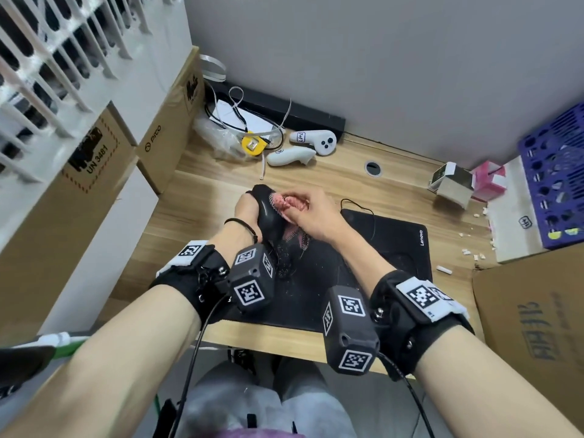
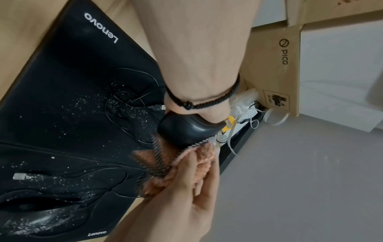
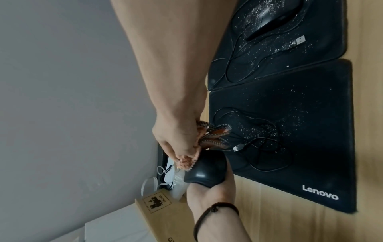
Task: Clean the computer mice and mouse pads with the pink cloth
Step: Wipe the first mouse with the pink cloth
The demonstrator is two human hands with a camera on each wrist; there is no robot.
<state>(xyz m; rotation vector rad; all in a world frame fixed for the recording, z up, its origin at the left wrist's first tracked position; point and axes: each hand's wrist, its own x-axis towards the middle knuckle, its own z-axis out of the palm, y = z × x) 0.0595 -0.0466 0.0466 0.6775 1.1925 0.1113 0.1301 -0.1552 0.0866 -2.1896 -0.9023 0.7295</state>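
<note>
My left hand (image 1: 248, 208) grips a black computer mouse (image 1: 268, 213) from below and holds it up over the desk, above the far left corner of a black Lenovo mouse pad (image 1: 398, 248). My right hand (image 1: 311, 213) holds the bunched pink cloth (image 1: 289, 200) against the mouse's upper side. In the left wrist view the cloth (image 2: 200, 157) touches the mouse (image 2: 186, 129). A second black mouse (image 3: 273, 21) lies on a second pad (image 3: 323, 44), both dusted with white specks. The cables and USB plug (image 3: 237, 148) lie on the first pad (image 3: 306, 131).
Two white controllers (image 1: 300, 147) and a yellow tape measure (image 1: 252, 145) lie at the back of the desk. Cardboard boxes (image 1: 167, 143) line the left side. Another box (image 1: 534, 311), a blue basket (image 1: 556, 175) and white crumbs (image 1: 474, 252) are on the right.
</note>
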